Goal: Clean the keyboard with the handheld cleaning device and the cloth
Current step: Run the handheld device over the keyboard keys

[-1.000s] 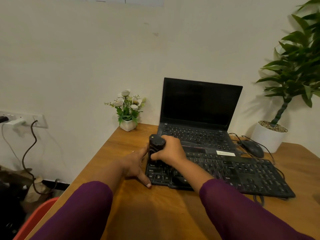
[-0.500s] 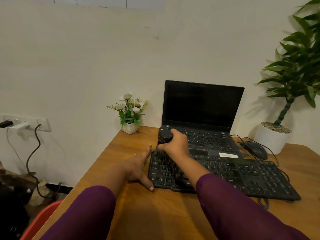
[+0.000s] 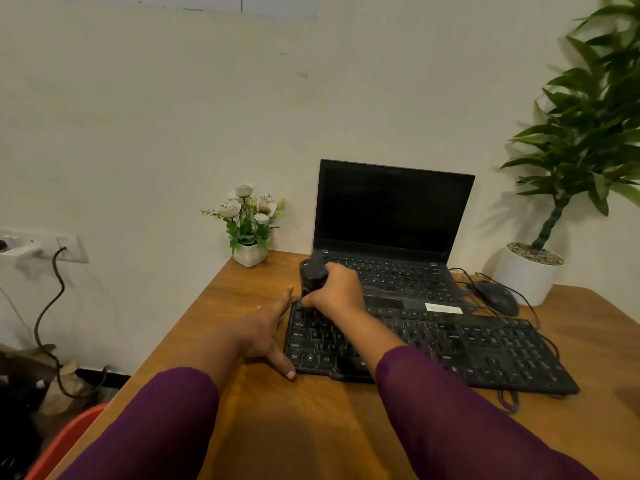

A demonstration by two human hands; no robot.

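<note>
A black external keyboard (image 3: 485, 351) lies on the wooden desk (image 3: 311, 427) in front of a laptop. My right hand (image 3: 337, 292) grips a black handheld cleaning device (image 3: 311, 275), held upright over the keyboard's far left corner. My left hand (image 3: 266, 334) lies flat with straight fingers against the keyboard's left edge, thumb along its front corner. No cloth is in view.
An open black laptop (image 3: 391, 220) stands behind the keyboard. A small white flower pot (image 3: 250, 252) sits at the desk's back left, a black mouse (image 3: 497, 297) with cables and a large potted plant (image 3: 530, 271) at the right. A wall socket with a cord (image 3: 52, 306) is left.
My right hand has carried the cleaning device from the keyboard's near left keys toward its far left corner. My left hand has stayed against the left edge.
</note>
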